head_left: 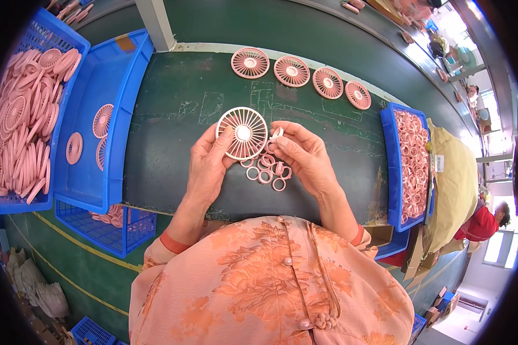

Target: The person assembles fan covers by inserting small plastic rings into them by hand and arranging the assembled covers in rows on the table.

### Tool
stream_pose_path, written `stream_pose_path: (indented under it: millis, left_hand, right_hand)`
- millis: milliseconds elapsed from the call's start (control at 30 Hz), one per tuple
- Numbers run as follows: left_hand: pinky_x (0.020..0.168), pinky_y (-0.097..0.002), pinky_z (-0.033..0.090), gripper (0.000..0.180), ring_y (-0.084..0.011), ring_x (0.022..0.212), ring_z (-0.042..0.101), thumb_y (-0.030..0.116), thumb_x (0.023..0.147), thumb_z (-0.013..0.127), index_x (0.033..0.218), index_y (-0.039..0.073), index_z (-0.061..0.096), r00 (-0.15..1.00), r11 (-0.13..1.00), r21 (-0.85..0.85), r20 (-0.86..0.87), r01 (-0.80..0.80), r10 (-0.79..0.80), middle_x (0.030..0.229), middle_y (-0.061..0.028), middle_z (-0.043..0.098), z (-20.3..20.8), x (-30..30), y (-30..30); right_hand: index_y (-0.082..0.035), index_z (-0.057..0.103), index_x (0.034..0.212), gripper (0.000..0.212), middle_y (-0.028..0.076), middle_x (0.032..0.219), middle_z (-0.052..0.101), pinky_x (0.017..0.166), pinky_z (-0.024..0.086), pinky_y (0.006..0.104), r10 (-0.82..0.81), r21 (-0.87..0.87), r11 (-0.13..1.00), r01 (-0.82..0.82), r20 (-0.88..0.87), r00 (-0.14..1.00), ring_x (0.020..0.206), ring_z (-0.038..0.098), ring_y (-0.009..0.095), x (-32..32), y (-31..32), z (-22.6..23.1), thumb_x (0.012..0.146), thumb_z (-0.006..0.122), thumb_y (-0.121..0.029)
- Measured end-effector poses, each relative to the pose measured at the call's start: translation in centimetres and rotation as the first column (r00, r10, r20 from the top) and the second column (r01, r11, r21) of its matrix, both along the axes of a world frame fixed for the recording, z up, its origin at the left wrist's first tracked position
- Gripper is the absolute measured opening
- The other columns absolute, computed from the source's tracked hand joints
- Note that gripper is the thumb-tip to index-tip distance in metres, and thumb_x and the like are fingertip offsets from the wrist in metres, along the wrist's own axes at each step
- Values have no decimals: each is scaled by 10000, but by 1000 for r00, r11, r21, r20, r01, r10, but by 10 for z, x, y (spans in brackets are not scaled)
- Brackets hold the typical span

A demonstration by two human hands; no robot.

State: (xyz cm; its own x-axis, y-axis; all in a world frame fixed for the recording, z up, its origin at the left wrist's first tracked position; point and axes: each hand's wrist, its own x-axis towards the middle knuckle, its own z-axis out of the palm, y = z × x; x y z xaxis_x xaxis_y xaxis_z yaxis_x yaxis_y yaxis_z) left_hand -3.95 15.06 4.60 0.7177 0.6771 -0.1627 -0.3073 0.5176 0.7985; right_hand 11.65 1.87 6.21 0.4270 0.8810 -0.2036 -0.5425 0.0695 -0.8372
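My left hand (pixel 206 164) pinches a round pale-pink fan grille (pixel 243 133), with spokes running out from a solid hub, above the green worktable (pixel 172 155). In my right hand (pixel 309 161), thumb and fingers close on a small pink ring (pixel 278 133) near the grille's right edge. Just below and between both hands lies a loose heap of pink rings (pixel 265 175) on the table. Several more pink grilles (pixel 292 71) lie flat in a slanting row at the table's far side.
At the left stand a blue crate (pixel 54 30) heaped with pink grilles and a blue tray (pixel 77 118) holding a few. A blue basket (pixel 106 233) sits below. To the right are a blue bin (pixel 392 172) full of rings, a yellowish sack (pixel 452 190) and a person in red (pixel 480 224).
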Motion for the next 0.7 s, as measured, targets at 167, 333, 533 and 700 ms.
stream_pose_path:
  millis: [167, 333, 533, 700]
  left_hand:
    - [900, -342, 616, 322, -195, 1043, 702, 163, 1054, 527, 1305, -34, 576, 999, 998, -68, 43, 15, -12, 1201, -130, 673, -2, -1, -1]
    - [901, -349, 615, 313, -203, 1052, 701, 158, 1048, 531, 1294, -29, 580, 999, 992, -123, 54, 9, -3, 1196, -133, 672, -9, -3, 1]
    - [904, -340, 608, 298, -196, 1038, 700, 158, 1046, 534, 1272, -27, 591, 998, 992, -121, 64, 38, -30, 1189, -131, 673, -11, -4, -1]
    - [906, -326, 599, 276, -176, 1034, 695, 148, 1049, 540, 1255, -25, 602, 997, 998, -66, 77, -1, 6, 1173, -119, 679, -13, -2, -9]
  right_hand:
    - [-17, 616, 1288, 317, 63, 1094, 701, 827, 583, 234, -63, -58, 995, 80, 250, 966, 922, 692, 100, -6, 2, 1, 978, 659, -72]
    - [-11, 622, 1274, 321, 47, 1051, 701, 778, 572, 224, -32, -48, 998, 50, 326, 945, 895, 671, 74, -15, 8, 12, 960, 680, -45]
    - [15, 641, 1231, 329, 59, 1074, 696, 738, 568, 231, -40, -21, 997, 69, 641, 767, 861, 664, 78, -28, 21, 15, 913, 722, -7]
    - [-18, 711, 1116, 253, 106, 1036, 701, 758, 588, 278, -117, 84, 990, 114, 940, 320, 859, 711, 165, -33, 31, 19, 867, 758, -23]
